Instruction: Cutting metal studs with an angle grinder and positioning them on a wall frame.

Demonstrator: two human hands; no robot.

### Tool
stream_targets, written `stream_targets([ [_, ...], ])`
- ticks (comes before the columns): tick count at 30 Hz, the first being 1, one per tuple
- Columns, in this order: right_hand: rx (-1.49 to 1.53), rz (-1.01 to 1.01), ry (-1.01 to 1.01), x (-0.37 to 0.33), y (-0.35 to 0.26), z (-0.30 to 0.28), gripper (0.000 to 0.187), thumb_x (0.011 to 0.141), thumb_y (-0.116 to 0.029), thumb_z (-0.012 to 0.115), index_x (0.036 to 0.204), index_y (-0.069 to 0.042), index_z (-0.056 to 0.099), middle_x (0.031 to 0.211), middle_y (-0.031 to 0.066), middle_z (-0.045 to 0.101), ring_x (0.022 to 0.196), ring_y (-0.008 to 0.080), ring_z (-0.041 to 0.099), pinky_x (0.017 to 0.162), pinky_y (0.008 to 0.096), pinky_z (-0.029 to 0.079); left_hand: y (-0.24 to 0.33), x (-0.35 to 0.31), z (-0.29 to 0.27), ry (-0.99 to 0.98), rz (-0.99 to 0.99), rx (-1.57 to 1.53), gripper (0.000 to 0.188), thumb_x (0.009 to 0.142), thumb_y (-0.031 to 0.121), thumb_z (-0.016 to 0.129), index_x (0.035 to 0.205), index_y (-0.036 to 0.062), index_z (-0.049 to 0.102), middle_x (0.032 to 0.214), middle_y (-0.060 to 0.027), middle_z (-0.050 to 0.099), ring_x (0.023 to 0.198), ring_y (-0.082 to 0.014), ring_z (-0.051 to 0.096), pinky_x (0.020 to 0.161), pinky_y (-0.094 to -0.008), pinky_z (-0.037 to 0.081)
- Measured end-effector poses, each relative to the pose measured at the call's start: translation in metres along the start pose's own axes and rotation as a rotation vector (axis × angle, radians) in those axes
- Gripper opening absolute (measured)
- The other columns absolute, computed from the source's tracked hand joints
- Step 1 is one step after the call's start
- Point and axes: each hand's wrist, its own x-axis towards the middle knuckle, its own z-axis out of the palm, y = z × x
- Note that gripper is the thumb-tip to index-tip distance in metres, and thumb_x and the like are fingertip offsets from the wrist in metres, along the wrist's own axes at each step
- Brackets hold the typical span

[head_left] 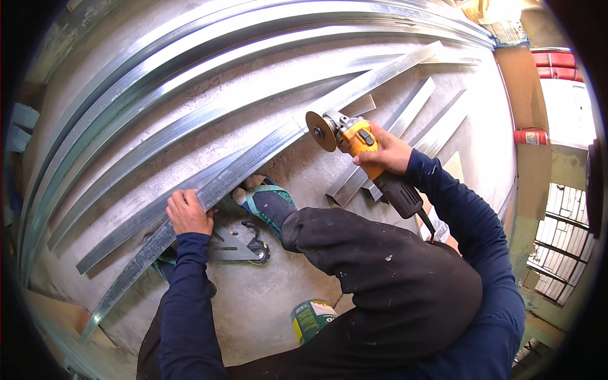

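Observation:
My right hand [389, 150] is wrapped round the yellow and black body of an angle grinder [364, 140]. Its thin cutting disc [321, 132] stands beside a long galvanized metal channel [256, 157], near a place where the strip changes direction; whether they touch I cannot tell. My left hand [189, 212] grips the same channel lower down, with fingers over its edge. The channel runs slantwise from lower left to upper right. My sandalled foot [271, 201] is close beside it, and a dark cord leaves the grinder's rear end.
Several long metal channels [209, 114] lie across the concrete floor beyond, and shorter pieces [411, 107] lie at the right. Between my legs are a triangular square [229, 248], a tape measure [258, 251] and a green can [312, 320]. Red cylinders [531, 137] stand at the far right.

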Motion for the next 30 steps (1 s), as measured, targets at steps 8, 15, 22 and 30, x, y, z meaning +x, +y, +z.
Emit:
stream_targets([
  [8,-0.097,0.044,-0.033,0.001,0.005,0.0,0.086,0.07,-0.039,0.075,0.137,-0.007,0.031,0.112,0.0161,0.056,0.099,0.0242,0.056,0.09,0.0315,0.044,-0.013,0.01,-0.008,-0.145,0.132,-0.165,0.055,0.056,0.021,0.082,0.1,0.0042,0.054,0.098,-0.014,0.055,0.094,-0.0354,0.055,0.078,-0.0431,0.047],
  [15,-0.161,0.05,-0.05,-0.001,-0.007,0.002,0.079,0.074,-0.033,0.074,0.135,-0.005,0.032,0.109,0.014,0.057,0.098,0.0218,0.057,0.089,0.0293,0.044,-0.004,0.008,-0.009,-0.122,0.08,-0.151,0.051,0.057,0.019,0.081,0.099,0.0055,0.055,0.099,-0.0106,0.055,0.095,-0.0322,0.055,0.075,-0.0419,0.049],
  [22,-0.142,0.02,-0.057,0.005,0.006,0.001,0.076,0.075,-0.03,0.074,0.135,-0.006,0.033,0.109,0.0135,0.058,0.096,0.0215,0.057,0.087,0.0299,0.046,-0.005,0.006,-0.007,-0.087,0.102,-0.165,0.049,0.057,0.019,0.079,0.098,0.0066,0.055,0.098,-0.0099,0.054,0.093,-0.0319,0.055,0.075,-0.0416,0.049],
  [30,-0.079,0.064,-0.095,0.012,0.013,0.002,0.087,0.07,-0.036,0.076,0.138,-0.006,0.031,0.113,0.0165,0.055,0.103,0.0251,0.055,0.092,0.0314,0.042,-0.005,0.005,-0.007,-0.097,0.092,-0.155,0.048,0.058,0.018,0.078,0.098,0.0066,0.055,0.097,-0.0103,0.054,0.092,-0.0322,0.055,0.074,-0.0417,0.048],
])
